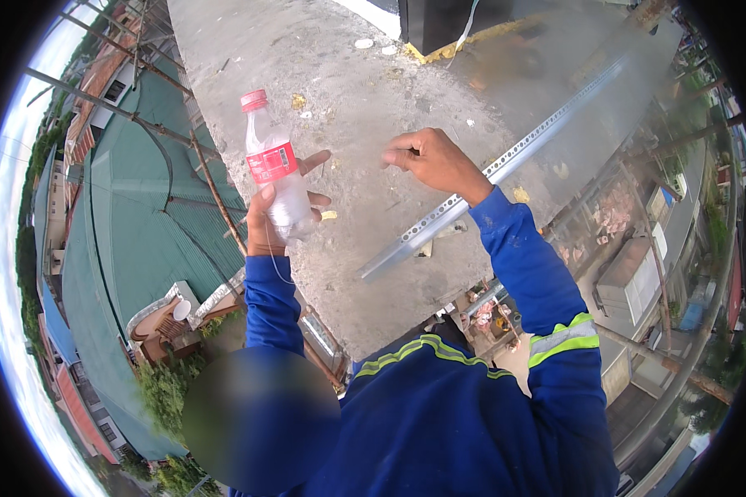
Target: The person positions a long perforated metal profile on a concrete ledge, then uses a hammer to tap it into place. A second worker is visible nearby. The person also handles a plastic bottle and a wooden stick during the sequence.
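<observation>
My left hand (262, 219) is wrapped round a clear plastic bottle (288, 203) with a red cap and a red label. The bottle leans slightly, cap end away from me, and looks whitish inside. A thin pale string (275, 267) loops down from it past my left wrist. Over the concrete ledge, to the right of the bottle, my right hand (443, 164) is closed with thumb and forefinger pressed together. Whatever may be between those fingertips is too small to make out. Beneath my right wrist lies a long perforated metal strip (452, 205).
The rough concrete ledge (365, 311) carries scattered debris. A dark panel (439, 25) stands at its far edge. Bamboo scaffold poles (207, 174) run along the left, above a green roof (124, 224). On the right, the ground and a white-roofed structure (634, 265) lie far below.
</observation>
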A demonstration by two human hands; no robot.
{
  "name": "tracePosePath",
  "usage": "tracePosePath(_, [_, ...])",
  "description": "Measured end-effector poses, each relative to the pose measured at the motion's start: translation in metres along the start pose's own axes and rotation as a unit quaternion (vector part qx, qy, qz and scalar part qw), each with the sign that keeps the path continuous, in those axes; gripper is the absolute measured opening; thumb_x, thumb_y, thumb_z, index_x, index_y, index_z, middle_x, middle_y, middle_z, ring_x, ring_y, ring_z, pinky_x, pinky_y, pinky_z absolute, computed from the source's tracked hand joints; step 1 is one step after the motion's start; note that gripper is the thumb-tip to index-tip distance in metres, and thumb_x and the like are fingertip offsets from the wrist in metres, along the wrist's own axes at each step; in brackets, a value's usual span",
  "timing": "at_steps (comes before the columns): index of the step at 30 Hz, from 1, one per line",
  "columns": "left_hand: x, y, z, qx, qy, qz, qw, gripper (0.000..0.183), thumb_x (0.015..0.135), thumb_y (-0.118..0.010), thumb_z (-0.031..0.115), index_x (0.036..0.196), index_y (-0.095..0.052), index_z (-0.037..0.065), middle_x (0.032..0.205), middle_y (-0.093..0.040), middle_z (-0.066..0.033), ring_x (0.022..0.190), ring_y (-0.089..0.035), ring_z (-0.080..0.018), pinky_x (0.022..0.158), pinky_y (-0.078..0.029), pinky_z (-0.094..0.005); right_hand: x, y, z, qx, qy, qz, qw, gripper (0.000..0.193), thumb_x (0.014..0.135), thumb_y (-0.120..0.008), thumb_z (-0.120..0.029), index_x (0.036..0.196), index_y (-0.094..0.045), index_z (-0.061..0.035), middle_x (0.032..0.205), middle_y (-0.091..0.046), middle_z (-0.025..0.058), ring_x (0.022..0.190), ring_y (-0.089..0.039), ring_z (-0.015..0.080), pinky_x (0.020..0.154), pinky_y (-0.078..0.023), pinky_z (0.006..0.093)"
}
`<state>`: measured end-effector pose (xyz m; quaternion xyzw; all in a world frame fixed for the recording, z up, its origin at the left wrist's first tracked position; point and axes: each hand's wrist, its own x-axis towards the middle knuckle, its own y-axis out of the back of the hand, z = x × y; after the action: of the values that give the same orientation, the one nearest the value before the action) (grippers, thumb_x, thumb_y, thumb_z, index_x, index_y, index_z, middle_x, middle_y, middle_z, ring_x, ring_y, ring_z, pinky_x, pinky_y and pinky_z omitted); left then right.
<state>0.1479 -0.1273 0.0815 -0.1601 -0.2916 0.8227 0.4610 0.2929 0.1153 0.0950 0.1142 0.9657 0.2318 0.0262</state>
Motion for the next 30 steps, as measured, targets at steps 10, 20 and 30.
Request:
tracePosePath(10, [0.006,-0.015,0.002,0.277,-0.027,0.206,0.938,0.045,0.084,-0.067,0.034,0.109,-0.056,-0.001,0.085,-0.065,-0.0122,0.066,-0.066,-0.0211,0.058,-0.054,-0.0317,0.006,-0.014,-0.019,-0.023,0.204,0.035,0.978,0.056,0.078,-0.056,0.000,0.133,-0.050,-0.0003,0.121,-0.063,0.0157,0.118,-0.057,0.0335,0.103,-0.042,0.0401])
tracePosePath(20, [0.021,-0.010,0.018,0.470,-0.111,0.307,0.820,0.040,0.080,-0.075,0.028,0.103,-0.060,0.000,0.086,-0.065,-0.0059,0.071,-0.059,-0.0113,0.065,-0.047,-0.0281,0.000,0.038,-0.036,-0.160,0.073,0.204,0.963,0.058,0.073,-0.044,0.006,0.130,-0.051,0.0046,0.126,-0.058,0.0248,0.119,-0.056,0.0359,0.103,-0.042,0.0398])
tracePosePath(30, [0.036,-0.040,0.018,0.466,-0.169,0.289,0.819,0.044,0.079,-0.077,0.028,0.106,-0.056,-0.001,0.086,-0.065,-0.0063,0.074,-0.058,-0.0110,0.066,-0.047,-0.0275,0.006,-0.041,-0.049,-0.032,0.059,-0.064,0.996,0.024,0.083,-0.063,-0.011,0.104,-0.066,-0.0005,0.089,-0.068,0.0182,0.084,-0.067,0.0271,0.076,-0.050,0.0348])
